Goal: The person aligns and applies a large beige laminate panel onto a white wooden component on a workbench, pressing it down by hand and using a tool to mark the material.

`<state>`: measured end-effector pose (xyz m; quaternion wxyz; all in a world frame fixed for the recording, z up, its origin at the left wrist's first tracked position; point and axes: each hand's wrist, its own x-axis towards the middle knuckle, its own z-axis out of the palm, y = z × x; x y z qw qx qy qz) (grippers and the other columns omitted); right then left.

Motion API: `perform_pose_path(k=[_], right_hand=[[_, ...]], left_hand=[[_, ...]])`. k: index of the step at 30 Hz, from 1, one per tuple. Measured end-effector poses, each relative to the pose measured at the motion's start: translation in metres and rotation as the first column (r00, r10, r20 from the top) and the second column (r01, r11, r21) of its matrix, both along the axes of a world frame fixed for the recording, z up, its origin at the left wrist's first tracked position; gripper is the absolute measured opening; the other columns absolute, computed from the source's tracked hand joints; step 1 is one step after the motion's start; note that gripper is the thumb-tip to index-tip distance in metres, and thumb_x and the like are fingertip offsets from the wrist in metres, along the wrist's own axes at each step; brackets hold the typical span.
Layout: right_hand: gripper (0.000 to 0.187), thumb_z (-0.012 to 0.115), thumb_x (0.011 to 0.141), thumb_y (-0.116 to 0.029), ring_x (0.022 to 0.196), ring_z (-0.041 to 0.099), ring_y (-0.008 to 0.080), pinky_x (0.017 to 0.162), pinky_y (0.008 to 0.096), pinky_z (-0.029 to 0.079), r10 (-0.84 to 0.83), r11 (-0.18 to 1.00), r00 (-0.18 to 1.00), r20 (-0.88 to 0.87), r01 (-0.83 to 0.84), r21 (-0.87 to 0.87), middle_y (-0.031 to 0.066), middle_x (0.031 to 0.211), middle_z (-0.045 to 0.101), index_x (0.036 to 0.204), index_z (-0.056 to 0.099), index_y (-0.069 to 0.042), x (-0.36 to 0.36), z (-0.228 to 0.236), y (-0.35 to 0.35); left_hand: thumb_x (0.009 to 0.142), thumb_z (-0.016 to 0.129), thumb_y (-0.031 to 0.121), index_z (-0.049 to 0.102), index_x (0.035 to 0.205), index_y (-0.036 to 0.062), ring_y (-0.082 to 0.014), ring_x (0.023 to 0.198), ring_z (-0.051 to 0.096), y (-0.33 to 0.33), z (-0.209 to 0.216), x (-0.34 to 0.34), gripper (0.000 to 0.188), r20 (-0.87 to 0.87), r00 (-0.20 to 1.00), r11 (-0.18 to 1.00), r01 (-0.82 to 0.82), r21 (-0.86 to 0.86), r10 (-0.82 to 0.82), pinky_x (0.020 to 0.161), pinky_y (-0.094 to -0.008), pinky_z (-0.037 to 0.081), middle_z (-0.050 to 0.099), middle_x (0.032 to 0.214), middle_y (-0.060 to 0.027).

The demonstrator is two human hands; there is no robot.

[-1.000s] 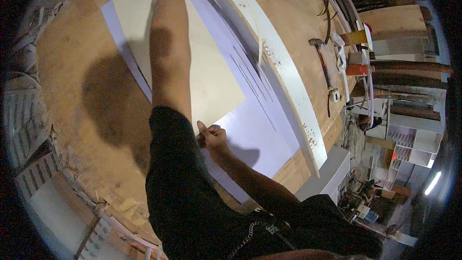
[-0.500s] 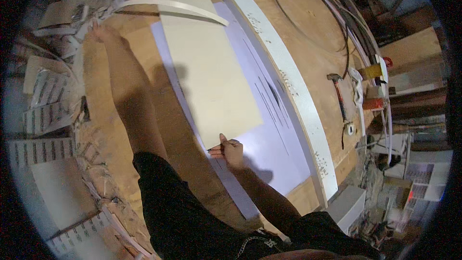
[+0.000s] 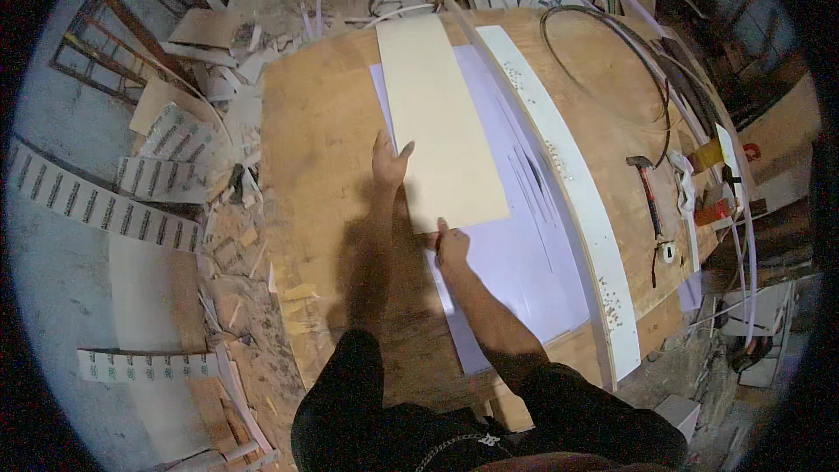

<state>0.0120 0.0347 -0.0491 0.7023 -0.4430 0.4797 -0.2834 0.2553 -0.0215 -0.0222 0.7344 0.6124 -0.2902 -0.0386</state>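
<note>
A long cream panel (image 3: 441, 114) lies over a larger pale lilac sheet (image 3: 542, 271) on the wooden worktable. My right hand (image 3: 452, 247) grips the panel's near end at its left corner, the thumb on top and the other fingers curled at the edge. Beside the panel's long left edge is my left hand (image 3: 388, 164), with thumb and fingers apart. Its thumb reaches over the panel's edge. To the right of the lilac sheet runs a long white board (image 3: 568, 166) with clusters of dark specks.
A claw hammer (image 3: 648, 192) and a white tape roll (image 3: 669, 252) lie on the worktable (image 3: 315, 122) at right. Dark cable (image 3: 559, 13) loops at the far right. A narrow pale strip (image 3: 404, 12) rests beyond the panel's far end. Scraps (image 3: 236, 280) litter the left side.
My left hand has come from the table's far left edge to the panel's left edge. The curved pale strip no longer lies across the panel. My right hand keeps its grip; the view has shifted.
</note>
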Motion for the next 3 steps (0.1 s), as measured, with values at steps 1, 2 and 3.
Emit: perform_pose_path(k=[1,2,3], right_hand=[[0.039,0.071,0.094,-0.031,0.06,0.069,0.0313,0.056,0.0404,0.06,0.062,0.996,0.995,0.079,-0.067,0.061,0.0193,0.077,0.07,0.088,0.064,0.007,-0.005,0.0,0.013],[0.044,0.075,0.09,-0.036,0.062,0.07,0.0323,0.062,0.0385,0.062,0.115,0.983,0.984,0.134,-0.132,0.13,0.0173,0.08,0.072,0.094,0.065,0.007,-0.014,-0.003,0.027],[0.044,0.075,0.09,-0.036,0.062,0.07,0.0323,0.062,0.0385,0.062,0.12,0.979,0.981,0.15,-0.142,0.145,0.0173,0.08,0.072,0.094,0.065,0.007,-0.022,0.002,0.045]], left_hand=[[0.087,0.078,0.036,0.043,0.141,-0.0045,-0.0341,0.134,0.047,0.018,0.02,-0.001,0.076,-0.12,0.992,0.962,0.002,0.272,0.032,0.115,-0.045,0.034,0.053,0.14,-0.0215],[0.087,0.078,0.035,0.041,0.143,-0.0038,-0.0344,0.136,0.045,0.037,0.036,-0.012,0.077,-0.251,0.963,0.844,0.051,0.534,0.101,0.117,-0.0455,0.032,0.052,0.141,-0.0221],[0.087,0.078,0.035,0.041,0.143,-0.0038,-0.0344,0.136,0.045,0.068,0.064,-0.015,0.077,-0.236,0.965,0.836,0.037,0.548,0.112,0.117,-0.0455,0.032,0.052,0.141,-0.0221]])
